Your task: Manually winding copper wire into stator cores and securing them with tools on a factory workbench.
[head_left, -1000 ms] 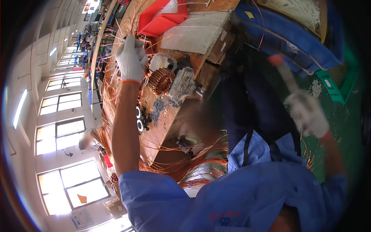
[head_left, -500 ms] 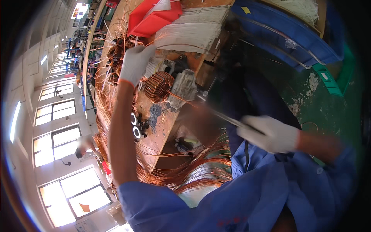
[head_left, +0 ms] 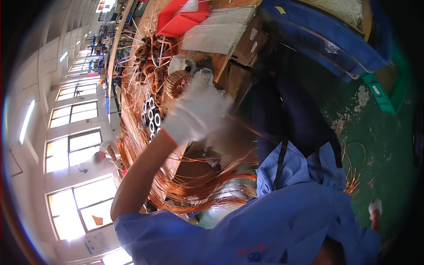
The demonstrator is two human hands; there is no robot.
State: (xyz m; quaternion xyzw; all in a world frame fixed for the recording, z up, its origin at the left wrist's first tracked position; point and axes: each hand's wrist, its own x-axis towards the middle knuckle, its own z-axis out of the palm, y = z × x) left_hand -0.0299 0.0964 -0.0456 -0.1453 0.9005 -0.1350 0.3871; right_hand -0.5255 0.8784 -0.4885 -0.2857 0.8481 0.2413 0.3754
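My left hand (head_left: pixel 198 112), in a white glove, reaches over the front of the bench with its fingers bent and closed. What lies inside its grip is hidden. A copper-wire ring coil (head_left: pixel 177 84) shows just beyond the glove, which covers part of it. From beside the glove a thin copper wire (head_left: pixel 249 128) runs off to the right. Far out at the lower right is my right hand (head_left: pixel 375 206), also white-gloved, small in the picture and well away from the bench. Its fingers are too small to read.
Loose copper wires (head_left: pixel 198 194) sweep across the bench's near end. White rings (head_left: pixel 152 115) and several wound coils (head_left: pixel 148 66) lie on the bench, with a red bin (head_left: pixel 183 20) at its far end. Blue crates (head_left: pixel 318 39) and a green crate (head_left: pixel 388 99) stand right.
My left hand has moved right and nearer, from above the coil to in front of it. My right hand, earlier around a metal rod by my lap, has swung far out to the lower right.
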